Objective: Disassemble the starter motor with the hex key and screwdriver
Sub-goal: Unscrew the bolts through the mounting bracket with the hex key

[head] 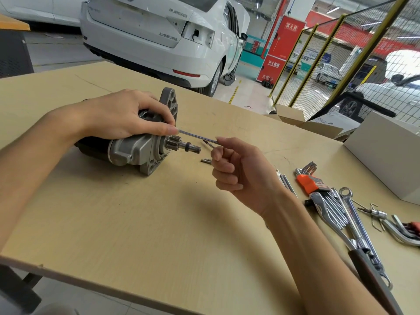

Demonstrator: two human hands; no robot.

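Resting on: the table (159,223) carries the starter motor (136,151), laid on its side with the pinion shaft (184,146) pointing toward the right hand.
Long bolt: a thin bright rod (197,137) is seen running from the motor's nose housing out to the right, roughly parallel to the pinion shaft and just above it.
Left hand (127,114): laid over the top of the motor, fingers curled round the body, thumb tip touching the rod's near end at the housing.
Right hand (236,169): its grip is pinched on the rod's far end, remaining fingers curled in; wrist raised off the table.
Nearer hand: the right, judged placed for drawing the rod straight out along its axis, away from the motor.
Loose piece: a short threaded stud (206,160) lies on the table just right of the pinion shaft.
Hex key set (311,180): lying well to the right of the motor, untouched.
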